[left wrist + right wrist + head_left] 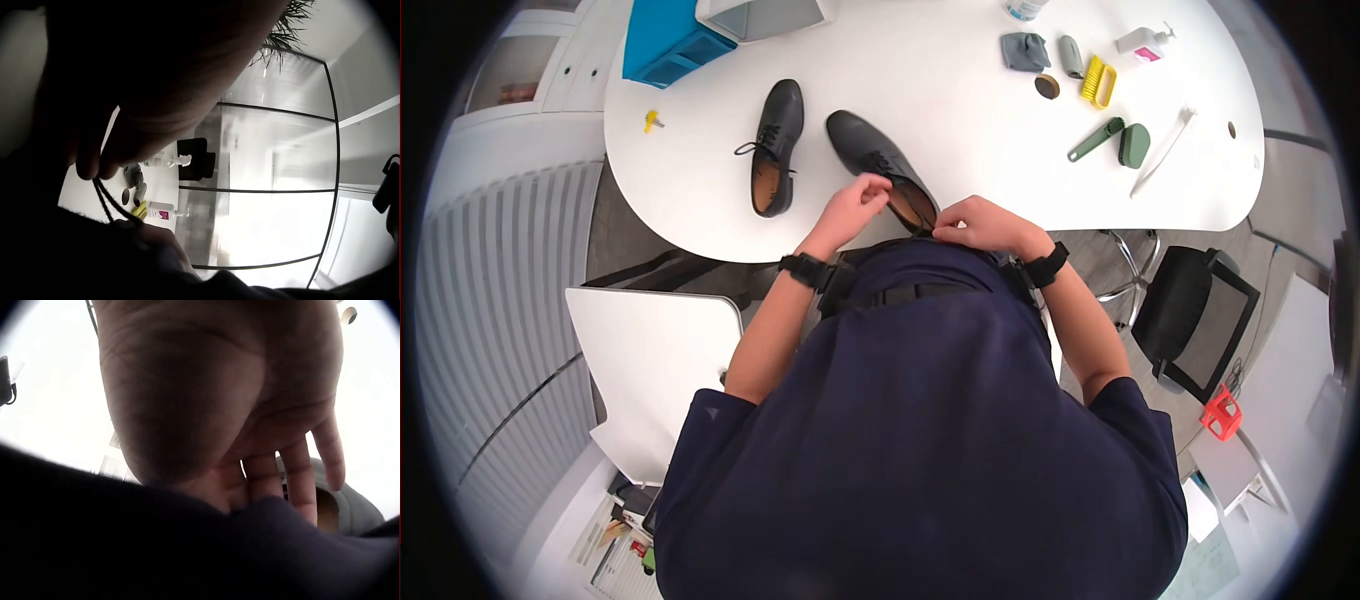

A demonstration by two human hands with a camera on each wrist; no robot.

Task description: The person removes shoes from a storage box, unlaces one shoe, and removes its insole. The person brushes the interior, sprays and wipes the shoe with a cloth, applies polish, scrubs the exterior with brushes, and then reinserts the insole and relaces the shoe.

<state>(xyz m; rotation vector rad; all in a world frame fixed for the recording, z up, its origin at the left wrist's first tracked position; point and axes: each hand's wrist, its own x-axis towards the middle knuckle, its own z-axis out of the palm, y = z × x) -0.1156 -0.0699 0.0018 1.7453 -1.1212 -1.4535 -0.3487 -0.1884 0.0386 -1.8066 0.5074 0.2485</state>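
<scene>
I have the left hand (858, 208) pinching a thin, cord-like black lace (117, 205), two strands hanging from the fingertips in the left wrist view. The right hand (985, 224) is at the heel of a shoe (860, 140), its fingertips partly behind dark cloth on my right wrist feed (I cannot tell whether they grasp anything). That shoe, smooth black with a tan insole, sits upright and slanted on the glossy white table (960, 120), its heel close to the person's navy shirt (920, 430). The second shoe (783, 110), just as sleek and round-toed, stands apart to the left, its lace tied in a floppy bow.
</scene>
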